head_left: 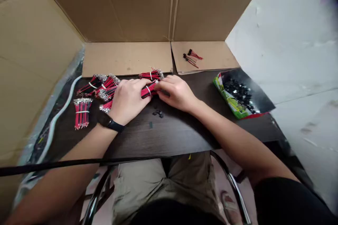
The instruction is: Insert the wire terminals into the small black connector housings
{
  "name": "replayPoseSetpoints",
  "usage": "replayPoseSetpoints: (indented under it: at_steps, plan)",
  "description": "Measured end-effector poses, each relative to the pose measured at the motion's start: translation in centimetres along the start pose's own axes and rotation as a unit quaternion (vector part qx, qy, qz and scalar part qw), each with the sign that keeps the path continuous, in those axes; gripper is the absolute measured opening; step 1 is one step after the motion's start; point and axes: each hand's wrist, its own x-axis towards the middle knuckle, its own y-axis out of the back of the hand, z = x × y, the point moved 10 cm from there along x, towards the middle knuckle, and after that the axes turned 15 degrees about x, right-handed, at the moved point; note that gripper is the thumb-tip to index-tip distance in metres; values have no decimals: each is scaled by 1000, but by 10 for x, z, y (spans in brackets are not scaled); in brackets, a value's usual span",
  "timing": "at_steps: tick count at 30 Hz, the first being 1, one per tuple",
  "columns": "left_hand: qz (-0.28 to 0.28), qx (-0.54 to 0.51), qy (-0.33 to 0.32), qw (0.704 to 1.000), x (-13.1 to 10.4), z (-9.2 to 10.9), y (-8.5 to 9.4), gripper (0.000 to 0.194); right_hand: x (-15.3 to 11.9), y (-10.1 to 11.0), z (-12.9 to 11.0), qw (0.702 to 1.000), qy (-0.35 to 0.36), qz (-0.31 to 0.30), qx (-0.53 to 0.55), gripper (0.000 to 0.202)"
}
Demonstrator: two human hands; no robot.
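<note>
My left hand (129, 96), with a dark watch (104, 119) on its wrist, is closed around a tied bundle of red and black wires (146, 92). At the silvery end of this bundle, the fingertips of my right hand (177, 92) are pinched on the wires; whether a single wire is between them is hidden. Right behind lies another tied wire bundle (151, 74). Several more bundles (105, 86) are piled left of my left hand, partly covered by it. One bundle (82, 113) lies apart at the far left. Small black connector pieces (158, 113) lie in front of my hands.
An open green-edged bag (232, 102) full of small black parts lies at the right. Red and black wires with black connectors (192, 58) rest on a cardboard sheet (211, 58) at the back. Cardboard walls (132, 7) rise behind and left; a white cable (52, 126) runs along the left edge.
</note>
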Motion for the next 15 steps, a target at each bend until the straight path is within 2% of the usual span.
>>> replayPoseSetpoints:
  at_steps: [4, 8, 15]
  plan:
    - [-9, 8, 13, 1000, -1, -2, -2, 37, 1, 1, 9, 994, -73, -3, 75, 17]
    - [-12, 8, 17, 1000, 0, -3, -2, 37, -2, 6, 30, 961, -196, 22, 194, 11]
    - [-12, 18, 21, 1000, 0, -6, -3, 37, -8, 14, 54, 916, -276, 45, 289, 11]
